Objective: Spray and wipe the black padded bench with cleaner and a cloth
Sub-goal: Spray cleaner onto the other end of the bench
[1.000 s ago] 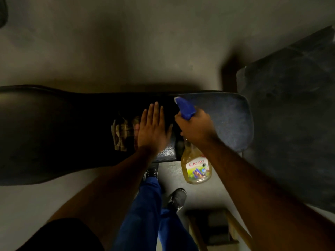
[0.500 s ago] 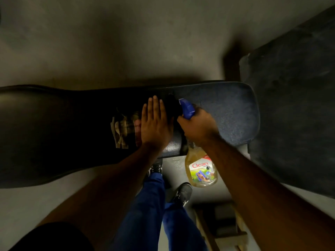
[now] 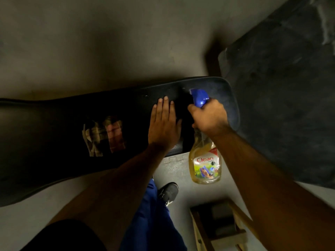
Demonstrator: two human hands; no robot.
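The black padded bench (image 3: 54,127) runs across the view from the left edge to its dusty, greyish right end (image 3: 224,98). My left hand (image 3: 164,124) lies flat on the pad near that end with its fingers straight. My right hand (image 3: 210,118) grips the neck of the spray bottle (image 3: 205,165), which holds yellow liquid and has a "Clean" label. Its blue trigger head (image 3: 199,96) sits over the bench beside my left fingertips. A faint checked patch (image 3: 103,136) shows on the pad left of my hand; I cannot tell whether it is a cloth or a reflection.
A large dark mat (image 3: 282,98) lies on the floor to the right. A wooden stool frame (image 3: 219,227) stands at the bottom right. My legs in blue trousers (image 3: 154,218) and a black shoe (image 3: 168,192) are just in front of the bench.
My left hand has slid right along the pad, away from the checked patch, towards the dusty end. My right hand still holds the bottle, now slightly further over the bench.
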